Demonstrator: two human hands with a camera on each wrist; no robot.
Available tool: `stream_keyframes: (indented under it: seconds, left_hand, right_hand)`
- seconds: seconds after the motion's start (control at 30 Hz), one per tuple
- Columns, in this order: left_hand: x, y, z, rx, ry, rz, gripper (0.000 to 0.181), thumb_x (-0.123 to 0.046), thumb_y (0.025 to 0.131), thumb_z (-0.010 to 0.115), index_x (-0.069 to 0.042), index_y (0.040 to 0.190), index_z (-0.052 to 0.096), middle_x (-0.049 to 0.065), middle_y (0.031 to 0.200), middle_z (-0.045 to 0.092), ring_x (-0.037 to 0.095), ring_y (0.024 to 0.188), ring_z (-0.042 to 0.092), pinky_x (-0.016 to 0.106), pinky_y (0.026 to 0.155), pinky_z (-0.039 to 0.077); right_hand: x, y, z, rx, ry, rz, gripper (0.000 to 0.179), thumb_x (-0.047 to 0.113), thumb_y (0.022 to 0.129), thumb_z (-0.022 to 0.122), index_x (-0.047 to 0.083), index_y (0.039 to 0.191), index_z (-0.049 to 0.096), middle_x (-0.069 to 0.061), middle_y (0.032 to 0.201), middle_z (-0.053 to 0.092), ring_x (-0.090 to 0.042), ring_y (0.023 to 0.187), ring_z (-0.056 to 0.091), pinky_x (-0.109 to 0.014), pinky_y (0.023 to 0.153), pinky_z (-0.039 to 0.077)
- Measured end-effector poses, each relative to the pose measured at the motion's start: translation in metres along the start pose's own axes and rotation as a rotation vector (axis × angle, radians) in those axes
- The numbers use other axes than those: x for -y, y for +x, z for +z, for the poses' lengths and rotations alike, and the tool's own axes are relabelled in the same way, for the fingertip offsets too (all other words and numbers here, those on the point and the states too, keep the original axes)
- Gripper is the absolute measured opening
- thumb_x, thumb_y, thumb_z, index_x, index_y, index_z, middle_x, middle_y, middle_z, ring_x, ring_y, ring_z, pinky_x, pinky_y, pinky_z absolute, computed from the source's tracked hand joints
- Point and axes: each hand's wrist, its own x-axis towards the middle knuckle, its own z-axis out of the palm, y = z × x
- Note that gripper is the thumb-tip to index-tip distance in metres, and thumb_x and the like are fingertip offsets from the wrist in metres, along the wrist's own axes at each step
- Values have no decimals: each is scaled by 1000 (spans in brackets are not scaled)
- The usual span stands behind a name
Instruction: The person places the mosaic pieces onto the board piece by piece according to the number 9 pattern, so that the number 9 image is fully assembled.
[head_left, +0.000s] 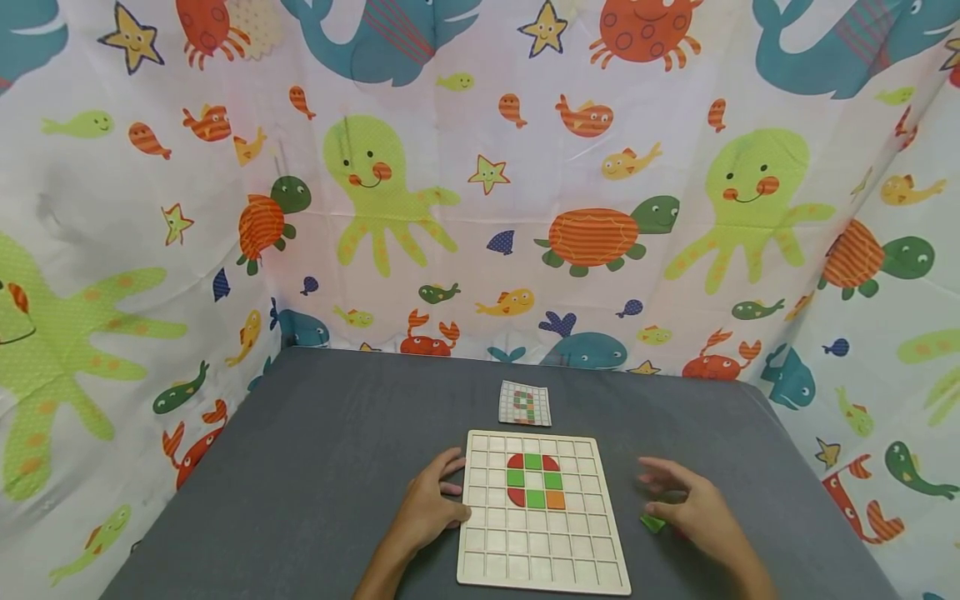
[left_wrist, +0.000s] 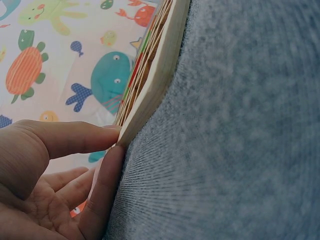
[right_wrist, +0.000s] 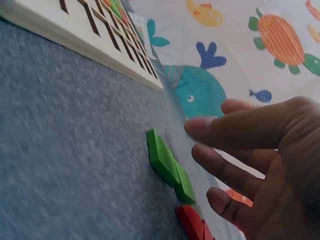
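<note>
A pale wooden grid board (head_left: 537,543) lies on the dark grey cloth in front of me. Set in its upper middle is a ring of green squares (head_left: 552,481), red rounded-corner pieces (head_left: 516,497) and one orange square (head_left: 556,499). My left hand (head_left: 426,506) is at the board's left edge, with thumb and a finger pinching at the rim in the left wrist view. My right hand (head_left: 693,510) hovers right of the board, fingers apart and holding nothing. Beside it lie two green pieces (right_wrist: 162,159) and red ones (right_wrist: 191,221), partly hidden by the hand in the head view.
A small card (head_left: 525,405) printed with a coloured grid pattern lies just beyond the board's far edge. The cloth-covered table (head_left: 360,417) meets a hanging curtain (head_left: 465,308) with sea-animal prints at the back and both sides.
</note>
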Motion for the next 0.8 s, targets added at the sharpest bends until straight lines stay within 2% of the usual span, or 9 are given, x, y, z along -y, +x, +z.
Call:
stream_keyframes:
  seconds: [0.23, 0.6, 0.8]
  left_hand:
    - [1, 0, -1, 0, -3, 2, 97, 11, 67, 79, -6, 157, 48, 13, 151, 61, 27, 109, 65, 38, 61, 61]
    - [1, 0, -1, 4, -3, 1, 98, 10, 67, 79, -8, 158, 47, 12, 152, 61, 27, 110, 65, 38, 62, 61]
    - [1, 0, -1, 10, -2, 2, 97, 10, 68, 80, -7, 158, 47, 13, 152, 60, 27, 110, 65, 38, 61, 61]
  right_hand:
    - [-9, 0, -10, 9, -39, 54, 68, -5, 80, 80, 2, 145, 61, -13, 119, 75, -26, 106, 70, -32, 84, 57]
    - [-11, 1, -12, 38, -62, 110, 73, -8, 73, 80, 1, 144, 62, -13, 119, 75, -25, 103, 69, -33, 81, 55]
    - [-14, 2, -13, 26, -101, 98, 69, -8, 77, 80, 0, 143, 62, -15, 118, 75, -26, 102, 70, -38, 82, 57]
